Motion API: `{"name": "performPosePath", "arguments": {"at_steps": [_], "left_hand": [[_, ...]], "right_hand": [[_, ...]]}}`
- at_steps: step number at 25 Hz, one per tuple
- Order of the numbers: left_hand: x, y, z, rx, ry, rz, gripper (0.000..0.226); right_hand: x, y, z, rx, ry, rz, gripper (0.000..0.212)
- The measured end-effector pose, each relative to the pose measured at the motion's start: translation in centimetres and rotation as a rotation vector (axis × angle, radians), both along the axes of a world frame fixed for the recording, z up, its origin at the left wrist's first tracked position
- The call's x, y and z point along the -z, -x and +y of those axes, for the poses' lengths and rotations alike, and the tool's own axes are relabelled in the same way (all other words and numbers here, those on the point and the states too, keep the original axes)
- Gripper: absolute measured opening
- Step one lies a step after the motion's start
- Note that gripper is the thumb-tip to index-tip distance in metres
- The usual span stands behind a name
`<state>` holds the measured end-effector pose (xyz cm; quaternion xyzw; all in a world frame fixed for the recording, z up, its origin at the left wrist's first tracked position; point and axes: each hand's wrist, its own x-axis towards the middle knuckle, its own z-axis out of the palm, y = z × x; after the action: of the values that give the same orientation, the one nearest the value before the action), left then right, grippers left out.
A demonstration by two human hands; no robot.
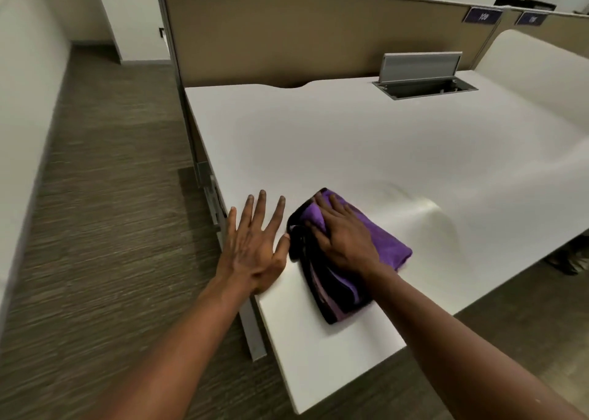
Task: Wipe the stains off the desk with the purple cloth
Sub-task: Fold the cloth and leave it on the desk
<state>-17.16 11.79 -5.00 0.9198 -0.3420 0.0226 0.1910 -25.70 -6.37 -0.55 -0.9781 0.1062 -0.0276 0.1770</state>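
A folded purple cloth (387, 244) is pressed flat under the open right hand (345, 239) near the white desk (350, 139) corner, the left hand (255, 247) spread open beside it. Faint smears (390, 190) just beyond the cloth could be missed, or the loose folds dragged off the near edge.

A tan partition (287, 36) with purple number tags (483, 15), an open grey cable hatch (420, 78), and brown carpet (95, 196)

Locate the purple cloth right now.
In the head view, the purple cloth lies folded on the white desk near its front left corner, pressed flat under the right hand, just right of the left hand.
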Motion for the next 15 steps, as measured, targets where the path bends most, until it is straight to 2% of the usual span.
{"name": "performPosePath", "arguments": {"at_steps": [2,4,7,9,10,12,15], "left_hand": [[-0.2,0.3,0.3,0.007,-0.012,0.01,0.073],[-0.7,0.4,0.3,0.009,-0.074,0.025,0.073],[-1.3,0.2,-1.1,0.003,-0.069,0.057,0.073],[-1.7,-0.2,-2.2,0.023,-0.006,-0.008,0.071],[-1.6,-0.5,-2.8,0.029,0.005,-0.051,0.071],[-1.2,-0.4,-3.1,0.041,-0.002,-0.077,0.073],[-1.0,-0.5,-3.1,0.002,-0.02,-0.068,0.076]], "right_hand": [[0.1,3.0,-1.3,-0.151,-0.003,0.013,0.064],[0.0,5.4,-3.7,-0.163,-0.02,0.005,0.065],[0.2,4.0,-6.7,0.163,-0.014,-0.096,0.05],[-0.1,1.2,-7.1,0.401,0.01,-0.128,0.038],[-0.2,-0.4,-7.0,0.45,0.04,-0.117,0.036],[-0.2,-2.3,-6.3,0.393,0.057,-0.049,0.043],[0.3,-3.0,-3.9,0.131,0.025,-0.011,0.059]]}}
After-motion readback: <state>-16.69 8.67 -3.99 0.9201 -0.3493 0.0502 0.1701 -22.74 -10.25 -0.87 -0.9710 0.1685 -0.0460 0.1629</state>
